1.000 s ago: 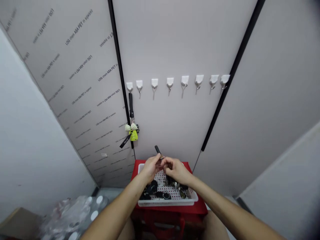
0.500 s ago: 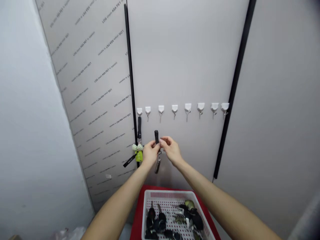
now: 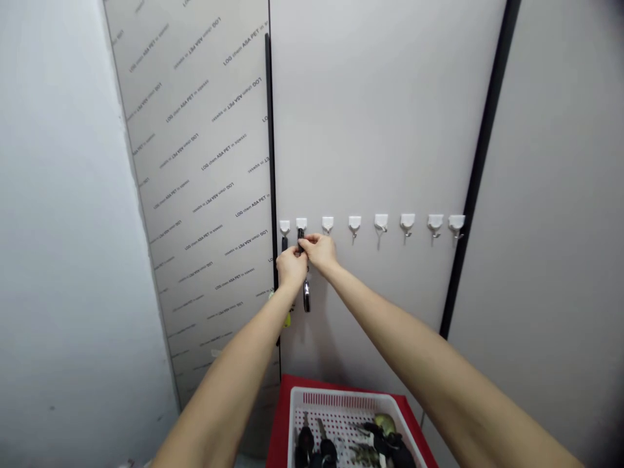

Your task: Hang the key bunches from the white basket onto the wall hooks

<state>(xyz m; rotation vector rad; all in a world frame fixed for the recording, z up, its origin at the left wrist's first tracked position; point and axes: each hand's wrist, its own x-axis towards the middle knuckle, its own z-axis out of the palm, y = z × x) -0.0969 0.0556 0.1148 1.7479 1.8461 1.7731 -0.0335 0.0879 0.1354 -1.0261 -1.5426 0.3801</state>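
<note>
Both my hands are raised to the second white hook (image 3: 301,223) from the left on the wall panel. My left hand (image 3: 291,268) pinches the lower part of a keychain (image 3: 307,297) that has a black braided strap, and a dark shiny piece dangles below my fingers. With thumb and fingers my right hand (image 3: 319,252) grips the strap near its top, just under the hook. Whether the strap is over the hook, I cannot tell. On the first hook hangs another keychain with a black strap (image 3: 285,243) and a yellow-green piece (image 3: 287,320), partly hidden behind my left hand and forearm.
More white hooks (image 3: 381,221) run in a row to the right. Below my arms, a white perforated basket (image 3: 341,398) stands on a red surface (image 3: 287,390) and holds several keys and key fobs (image 3: 385,442). Black vertical strips (image 3: 480,149) edge the panel.
Both hands have moved up with the keychain, bringing its strap from below the hooks to the second hook. The view has shifted slightly, so the hooks and basket appear lower and further right.
</note>
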